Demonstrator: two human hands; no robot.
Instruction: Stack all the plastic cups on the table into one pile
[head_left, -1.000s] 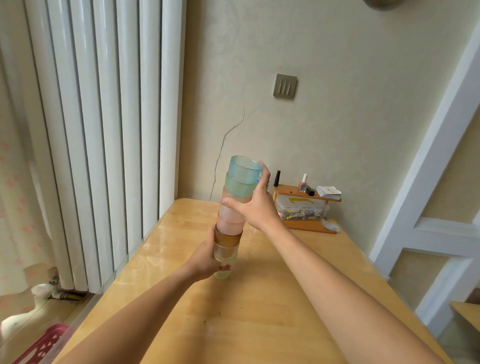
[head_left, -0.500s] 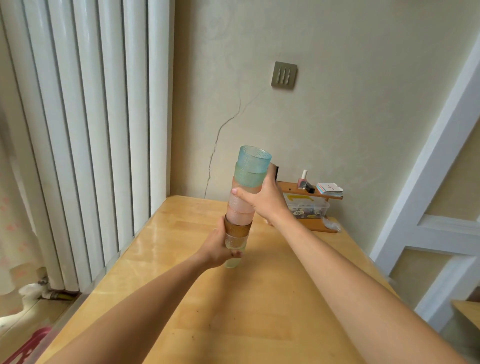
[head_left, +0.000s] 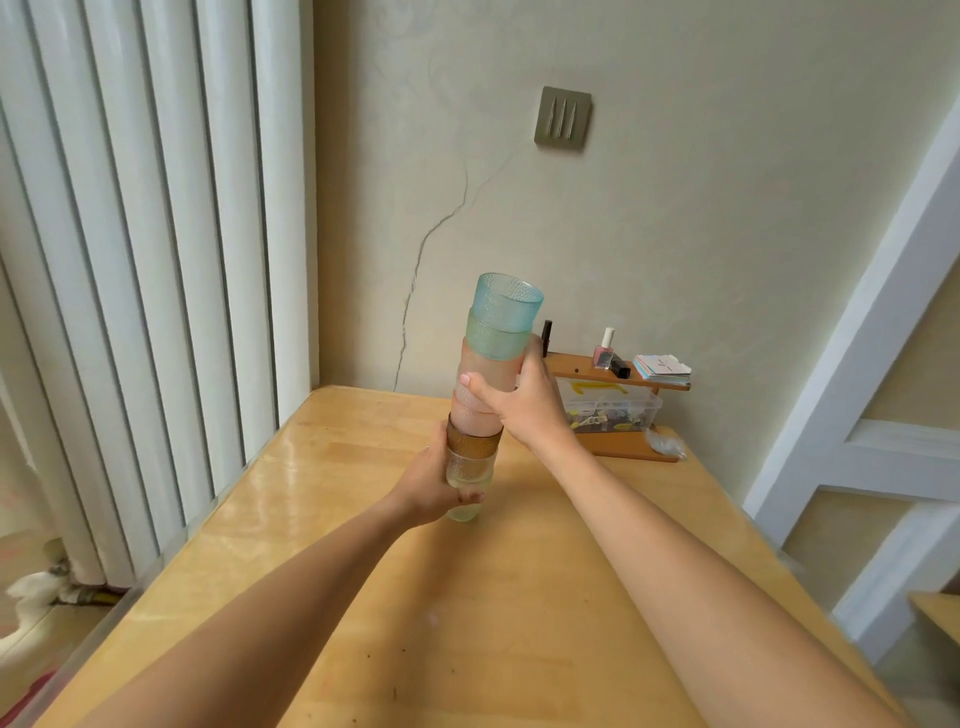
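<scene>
Your tall leaning pile of coloured plastic cups (head_left: 488, 384) tilts further toward one o'clock; left hand (head_left: 434, 483) clasps its base, right hand (head_left: 519, 402) wraps midway: stacking looks finished.

1. Setting: a room in a home, seen from above a wooden table (head_left: 519, 623) pushed into a corner.
2. Left side: a tall white column radiator (head_left: 145, 260) stands along the table's edge, with a patterned curtain (head_left: 15, 493) beside it.
3. Back wall: cream plaster with a long crack (head_left: 415, 291) and a metal wall switch (head_left: 563, 118).
4. Far end of the table: a small wooden shelf (head_left: 618, 374) carrying a nail polish bottle (head_left: 605, 349) and a stack of cards (head_left: 662, 370), above a clear plastic box (head_left: 613, 410) of small odds and ends.
5. Right side: white painted door trim (head_left: 857, 338).
</scene>
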